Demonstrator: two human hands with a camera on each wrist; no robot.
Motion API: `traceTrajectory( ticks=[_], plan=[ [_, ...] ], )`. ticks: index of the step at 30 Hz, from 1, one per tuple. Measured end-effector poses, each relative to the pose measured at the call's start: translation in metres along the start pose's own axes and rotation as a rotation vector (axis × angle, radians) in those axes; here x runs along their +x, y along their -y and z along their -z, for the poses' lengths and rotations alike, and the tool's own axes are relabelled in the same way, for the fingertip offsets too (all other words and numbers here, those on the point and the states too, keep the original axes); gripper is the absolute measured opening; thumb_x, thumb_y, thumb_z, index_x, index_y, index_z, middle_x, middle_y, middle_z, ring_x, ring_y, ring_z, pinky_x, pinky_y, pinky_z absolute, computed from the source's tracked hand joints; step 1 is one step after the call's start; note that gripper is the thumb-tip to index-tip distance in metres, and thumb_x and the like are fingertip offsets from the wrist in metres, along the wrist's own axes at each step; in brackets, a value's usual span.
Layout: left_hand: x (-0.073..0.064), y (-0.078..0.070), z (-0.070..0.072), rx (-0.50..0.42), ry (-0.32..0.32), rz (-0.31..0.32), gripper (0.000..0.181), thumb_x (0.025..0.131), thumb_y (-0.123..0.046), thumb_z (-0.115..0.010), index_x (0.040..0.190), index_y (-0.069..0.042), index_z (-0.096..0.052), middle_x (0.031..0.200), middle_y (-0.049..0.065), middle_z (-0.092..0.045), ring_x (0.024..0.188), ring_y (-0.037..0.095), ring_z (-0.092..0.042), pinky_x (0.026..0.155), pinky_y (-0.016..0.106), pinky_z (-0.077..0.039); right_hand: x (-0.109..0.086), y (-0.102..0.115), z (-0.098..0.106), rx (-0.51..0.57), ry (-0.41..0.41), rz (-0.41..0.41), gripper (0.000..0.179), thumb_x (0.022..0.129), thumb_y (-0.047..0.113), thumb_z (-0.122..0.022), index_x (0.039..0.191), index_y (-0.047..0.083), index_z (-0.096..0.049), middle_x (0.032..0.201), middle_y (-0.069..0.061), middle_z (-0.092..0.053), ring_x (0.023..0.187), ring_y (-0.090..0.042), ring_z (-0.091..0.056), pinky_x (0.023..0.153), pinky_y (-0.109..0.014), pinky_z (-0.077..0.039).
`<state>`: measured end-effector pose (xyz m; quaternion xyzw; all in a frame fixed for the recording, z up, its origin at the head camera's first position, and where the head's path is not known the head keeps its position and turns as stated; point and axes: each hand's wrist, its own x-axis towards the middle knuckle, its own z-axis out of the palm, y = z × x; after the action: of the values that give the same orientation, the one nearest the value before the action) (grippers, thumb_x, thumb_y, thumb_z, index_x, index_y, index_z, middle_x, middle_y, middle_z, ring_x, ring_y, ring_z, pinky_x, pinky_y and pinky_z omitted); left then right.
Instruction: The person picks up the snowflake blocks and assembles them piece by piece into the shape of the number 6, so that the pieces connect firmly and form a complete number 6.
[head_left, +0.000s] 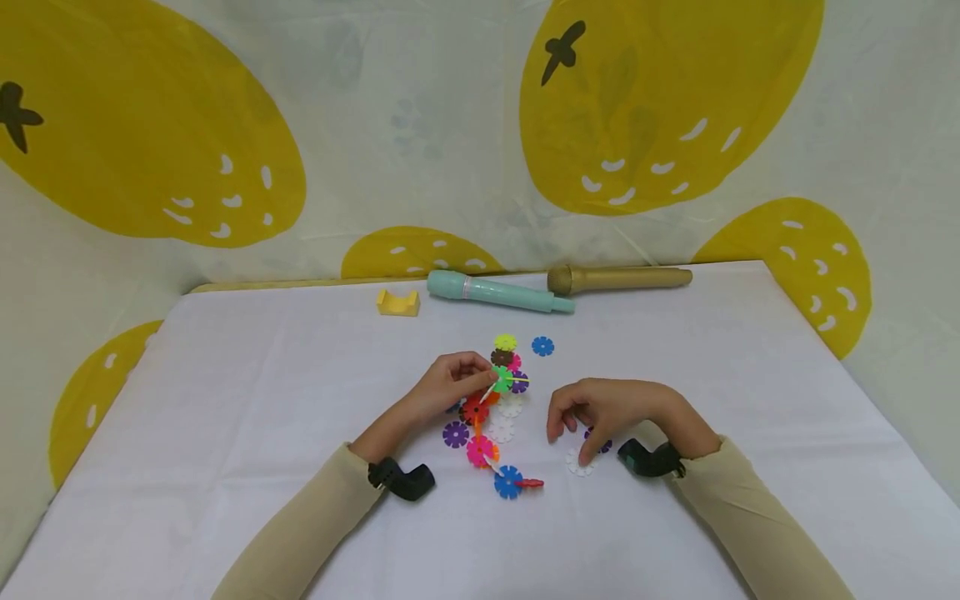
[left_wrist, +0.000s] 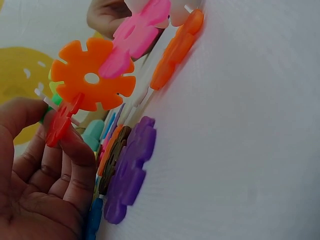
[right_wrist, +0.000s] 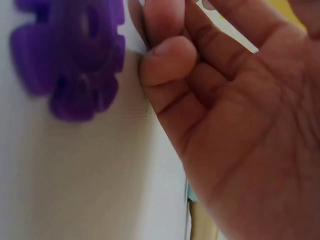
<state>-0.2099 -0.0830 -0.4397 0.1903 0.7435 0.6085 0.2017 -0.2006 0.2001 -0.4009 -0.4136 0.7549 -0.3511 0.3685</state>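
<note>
Above the table, my left hand pinches a joined piece of notched plastic flower discs. Its green disc and red disc show by the fingertips. In the left wrist view, an orange disc and a pink disc slot on beyond the red one. On the right, my right hand hangs low with fingers bent and thumb tip over a white disc. Whether the thumb touches it I cannot tell. Beside that hand lies a purple disc, apart from the fingers.
Loose discs lie around the hands, among them a purple one and a blue one. Farther back are a yellow block, a mint-green microphone-shaped tube and a gold one, near the patterned cloth backdrop.
</note>
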Motion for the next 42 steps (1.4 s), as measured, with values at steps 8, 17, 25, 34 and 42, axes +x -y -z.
traceTrajectory(
  ticks=[8, 17, 25, 34, 42],
  plan=[
    [-0.0024, -0.0023, 0.0005, -0.005, 0.006, -0.009, 0.023, 0.097, -0.015, -0.059, 0.110, 0.003, -0.063, 0.085, -0.001, -0.063, 0.076, 0.014, -0.054, 0.070, 0.021, -0.048, -0.0011, -0.0012, 0.0010, -0.040, 0.039, 0.066, 0.025, 0.082, 0.012, -0.079, 0.106, 0.009, -0.071, 0.104, -0.004, -0.060, 0.089, -0.026, -0.054, 0.072, -0.023, -0.046],
    [-0.0022, -0.0014, 0.0006, 0.013, -0.003, -0.005, 0.024, 0.098, -0.015, -0.057, 0.111, 0.005, -0.062, 0.088, 0.002, -0.062, 0.079, 0.015, -0.054, 0.071, 0.021, -0.047, 0.0006, -0.0041, -0.0010, -0.064, -0.004, 0.035, 0.024, 0.079, 0.017, -0.082, 0.101, 0.012, -0.073, 0.102, 0.001, -0.058, 0.088, -0.023, -0.053, 0.070, -0.022, -0.046],
    [-0.0007, -0.0009, -0.0004, 0.028, -0.012, -0.003, 0.022, 0.097, -0.015, -0.059, 0.108, 0.004, -0.063, 0.084, -0.001, -0.060, 0.075, 0.013, -0.053, 0.068, 0.021, -0.046, 0.0026, -0.0029, -0.0005, -0.041, -0.081, -0.030, 0.023, 0.080, 0.016, -0.081, 0.097, 0.013, -0.067, 0.087, 0.002, -0.059, 0.077, -0.015, -0.052, 0.066, -0.021, -0.044],
    [-0.0006, -0.0004, -0.0008, 0.026, -0.007, -0.014, 0.021, 0.097, -0.015, -0.059, 0.107, 0.004, -0.062, 0.082, -0.001, -0.059, 0.073, 0.013, -0.052, 0.066, 0.021, -0.045, 0.0070, -0.0073, -0.0006, 0.016, -0.190, -0.013, 0.012, 0.088, 0.014, -0.072, 0.098, 0.009, -0.067, 0.083, 0.001, -0.060, 0.073, -0.014, -0.054, 0.065, -0.023, -0.047],
    [-0.0003, -0.0030, -0.0005, 0.036, -0.012, 0.018, 0.023, 0.098, -0.017, -0.059, 0.108, 0.003, -0.062, 0.082, 0.001, -0.059, 0.072, 0.014, -0.051, 0.065, 0.020, -0.045, 0.0081, -0.0070, 0.0014, 0.130, -0.348, 0.004, 0.017, 0.091, 0.008, -0.068, 0.106, 0.002, -0.065, 0.091, -0.008, -0.066, 0.069, -0.022, -0.060, 0.063, -0.025, -0.052]
  ],
)
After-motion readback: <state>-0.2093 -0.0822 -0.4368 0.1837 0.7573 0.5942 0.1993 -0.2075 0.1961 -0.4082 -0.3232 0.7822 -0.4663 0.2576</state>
